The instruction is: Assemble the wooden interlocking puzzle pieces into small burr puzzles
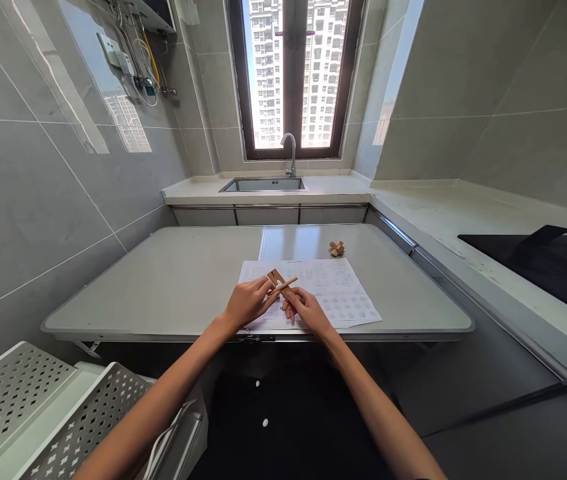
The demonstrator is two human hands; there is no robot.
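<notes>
Over the near part of a printed paper sheet [351, 293], my two hands are close together. My left hand [249, 301] is closed on a thin wooden stick [287, 284], which slants up to the right. In the fingers of my right hand [308, 311] is a flat brown wooden piece [274, 275] with a light gap or hole in it. The stick crosses in front of this piece; whether they touch, I cannot tell. Small printed figures cover the sheet. Beyond its far edge sits a small wooden interlocking puzzle [336, 249] with several jutting ends.
A white folding table [173, 280] bears these things. Behind it are a counter with a sink [263, 185] and a faucet [291, 150]. A black bag [553, 260] lies on the right counter. White perforated racks [8, 400] stand at lower left.
</notes>
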